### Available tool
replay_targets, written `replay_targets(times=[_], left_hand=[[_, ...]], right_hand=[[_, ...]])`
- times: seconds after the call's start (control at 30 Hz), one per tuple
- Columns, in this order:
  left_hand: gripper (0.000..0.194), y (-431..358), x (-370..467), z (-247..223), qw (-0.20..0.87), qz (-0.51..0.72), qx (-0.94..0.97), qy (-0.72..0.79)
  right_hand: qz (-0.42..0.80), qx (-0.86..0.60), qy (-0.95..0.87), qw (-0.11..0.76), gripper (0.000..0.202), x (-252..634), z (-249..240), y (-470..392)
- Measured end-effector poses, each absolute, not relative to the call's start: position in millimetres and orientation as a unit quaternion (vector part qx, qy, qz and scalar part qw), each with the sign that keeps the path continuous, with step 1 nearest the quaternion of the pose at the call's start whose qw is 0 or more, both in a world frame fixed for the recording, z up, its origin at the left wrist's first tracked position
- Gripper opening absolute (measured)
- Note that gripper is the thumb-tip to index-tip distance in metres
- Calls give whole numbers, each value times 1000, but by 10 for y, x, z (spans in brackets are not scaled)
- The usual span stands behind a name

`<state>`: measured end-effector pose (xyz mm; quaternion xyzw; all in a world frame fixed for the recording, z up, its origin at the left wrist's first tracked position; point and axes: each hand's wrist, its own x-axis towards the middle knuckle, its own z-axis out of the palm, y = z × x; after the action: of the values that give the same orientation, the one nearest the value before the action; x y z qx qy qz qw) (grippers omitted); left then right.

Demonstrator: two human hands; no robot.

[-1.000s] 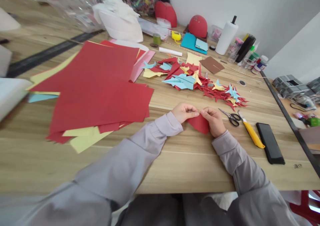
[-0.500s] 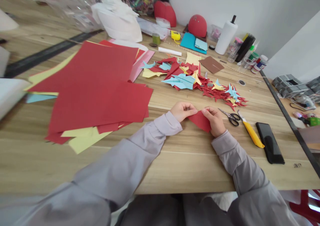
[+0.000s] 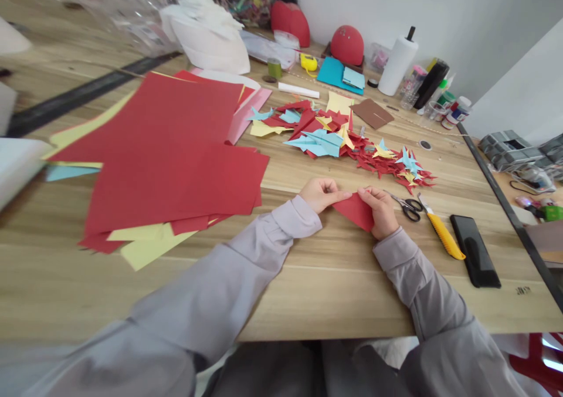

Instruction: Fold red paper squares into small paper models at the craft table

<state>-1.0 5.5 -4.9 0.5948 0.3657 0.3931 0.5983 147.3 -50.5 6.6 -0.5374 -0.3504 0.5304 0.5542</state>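
Red paper [image 3: 355,210] beside scissors [image 3: 407,204]

table [image 3: 308,291]: wood-grain, smooth | folded piece [image 3: 354,210]: matt red paper | phone [image 3: 474,257]: glossy black | sleeves [image 3: 246,268]: grey cloth

From where I sit, I can read no text in this view. There is a small dark mark printed on the surface [image 3: 308,291] near its right front edge, just beside the black phone [image 3: 475,250], but it is too small and blurred for me to make out. The bottles and jars [image 3: 444,101] at the far right carry labels, yet none shows a legible word, brand or number.
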Motion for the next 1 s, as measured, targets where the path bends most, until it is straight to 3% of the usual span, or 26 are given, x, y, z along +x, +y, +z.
replay_targets(times=[0.17,0.4,0.53,0.7,1.0], left_hand=[[58,66,-6,-80,605,426,569,360],[33,17,-8,-8,652,324,605,324],[24,-4,-5,-5,632,333,620,324],[27,36,-20,-27,640,347,598,334],[39,80,-48,-87,706,320,559,295]], right_hand=[[520,-534,-376,550,39,1490,45,-496],[494,-531,-434,534,37,1477,40,-503],[478,-526,-478,516,35,1475,33,-508],[490,-523,-495,491,31,1498,-8,-513],[580,-473,-406,525,28,1489,49,-505]])
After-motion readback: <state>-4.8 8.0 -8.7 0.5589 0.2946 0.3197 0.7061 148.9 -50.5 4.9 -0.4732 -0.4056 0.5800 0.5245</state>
